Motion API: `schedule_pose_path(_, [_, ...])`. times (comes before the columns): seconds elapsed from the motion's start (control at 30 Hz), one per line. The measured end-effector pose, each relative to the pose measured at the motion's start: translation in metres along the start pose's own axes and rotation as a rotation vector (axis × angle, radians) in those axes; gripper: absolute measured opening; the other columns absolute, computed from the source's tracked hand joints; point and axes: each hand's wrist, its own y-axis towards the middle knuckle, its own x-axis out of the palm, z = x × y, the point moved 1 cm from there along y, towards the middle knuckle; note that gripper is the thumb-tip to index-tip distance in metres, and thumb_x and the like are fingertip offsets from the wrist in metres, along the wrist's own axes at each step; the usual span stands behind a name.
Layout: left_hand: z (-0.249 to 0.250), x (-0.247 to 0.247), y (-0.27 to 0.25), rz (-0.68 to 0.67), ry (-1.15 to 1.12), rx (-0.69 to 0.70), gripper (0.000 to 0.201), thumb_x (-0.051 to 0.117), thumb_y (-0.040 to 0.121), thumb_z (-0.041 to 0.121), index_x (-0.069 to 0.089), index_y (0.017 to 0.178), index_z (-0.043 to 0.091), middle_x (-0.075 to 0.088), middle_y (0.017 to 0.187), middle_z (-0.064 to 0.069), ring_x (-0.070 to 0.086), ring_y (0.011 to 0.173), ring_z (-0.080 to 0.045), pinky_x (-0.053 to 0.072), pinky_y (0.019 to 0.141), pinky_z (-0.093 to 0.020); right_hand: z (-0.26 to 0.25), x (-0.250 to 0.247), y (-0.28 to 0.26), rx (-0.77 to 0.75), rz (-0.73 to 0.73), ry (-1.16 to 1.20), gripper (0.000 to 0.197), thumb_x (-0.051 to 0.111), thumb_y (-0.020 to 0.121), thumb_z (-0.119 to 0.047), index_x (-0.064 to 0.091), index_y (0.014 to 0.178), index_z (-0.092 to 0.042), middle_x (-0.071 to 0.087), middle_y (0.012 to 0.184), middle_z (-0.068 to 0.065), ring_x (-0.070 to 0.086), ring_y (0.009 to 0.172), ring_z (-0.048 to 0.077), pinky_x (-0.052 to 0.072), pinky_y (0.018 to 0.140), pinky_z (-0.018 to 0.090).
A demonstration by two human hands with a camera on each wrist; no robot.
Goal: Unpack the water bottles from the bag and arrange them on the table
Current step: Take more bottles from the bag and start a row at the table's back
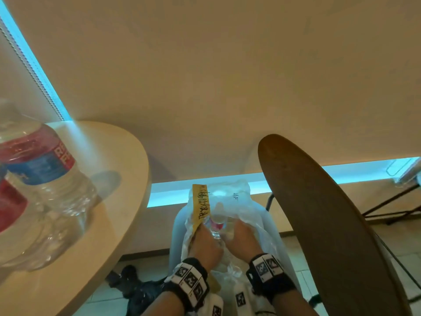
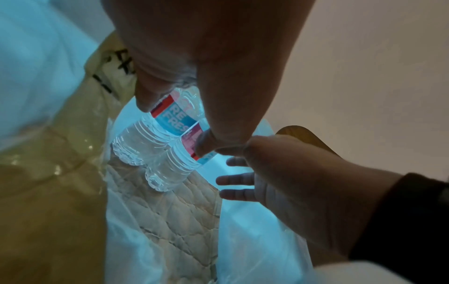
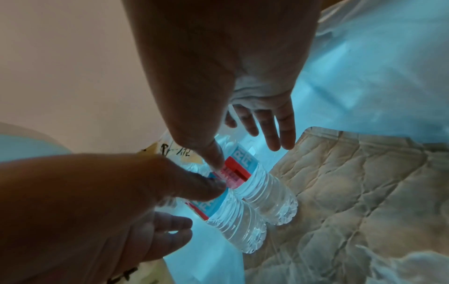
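Observation:
Two clear water bottles with red and blue labels lie side by side inside a clear plastic bag [image 1: 227, 192]. My left hand [image 1: 205, 240] grips the nearer bottle [image 3: 233, 221] at its label, thumb on top and fingers curled beneath. My right hand [image 3: 245, 149] is inside the bag with straight, spread fingers. Its thumb tip touches the red label of the other bottle [image 3: 267, 196]. In the left wrist view both bottles [image 2: 136, 142] point away from my left hand [image 2: 177, 119]. More bottles [image 1: 45, 179] stand on the round beige table [image 1: 114, 201] at the left.
The bag lies on a white chair [image 1: 177, 224], and a strip of yellow tape [image 1: 200, 201] with black writing sticks up from it. A quilted pad [image 3: 340, 173] shows under the bottles. A brown curved chair back [image 1: 319, 224] rises at the right. A black object [image 1: 134, 283] lies on the tiled floor.

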Motion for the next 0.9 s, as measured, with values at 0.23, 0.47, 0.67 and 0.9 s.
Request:
schedule_pose_path(0.23, [0.023,-0.014,-0.004,0.074,-0.077,0.013,0.048,0.069,0.082,0.008,0.049,0.125,0.001,0.063,0.111,-0.015,0.064,0.103,-0.032,0.055,0.089,-0.039,-0.004,-0.002,0.011,0.03,-0.026,0.062,0.082,0.071,0.089,-0.025,0.022,0.154,-0.016,0.064,0.129,0.002,0.056,0.1,0.003,0.033,0.064,-0.01])
schedule_pose_path(0.47, [0.01,-0.003,-0.008,0.132,-0.015,0.04,0.026,0.057,0.089,0.02,0.056,0.115,0.025,0.062,0.108,0.002,0.063,0.102,-0.014,0.048,0.085,-0.02,0.009,0.016,0.007,0.066,0.129,0.132,0.06,0.074,0.086,-0.029,0.044,0.135,-0.012,0.058,0.084,-0.016,0.054,0.069,-0.003,0.039,0.062,-0.004])
schedule_pose_path(0.67, [0.001,-0.001,-0.022,0.095,0.167,0.282,0.034,0.055,0.097,0.005,0.055,0.126,0.022,0.062,0.128,-0.007,0.061,0.117,-0.022,0.05,0.102,-0.04,0.029,0.038,-0.02,0.059,0.317,0.21,0.044,0.078,0.083,-0.026,0.052,0.118,-0.029,0.057,0.116,-0.012,0.058,0.111,0.011,0.04,0.082,0.0])
schedule_pose_path(0.9, [0.016,-0.018,-0.049,0.109,0.175,0.407,0.047,0.06,0.095,0.022,0.04,0.136,0.033,0.042,0.149,0.005,0.045,0.136,-0.016,0.042,0.108,-0.028,0.033,0.022,-0.056,-0.061,0.382,0.169,0.047,0.084,0.076,-0.023,0.056,0.111,-0.038,0.065,0.111,-0.003,0.063,0.106,0.019,0.047,0.092,0.018])
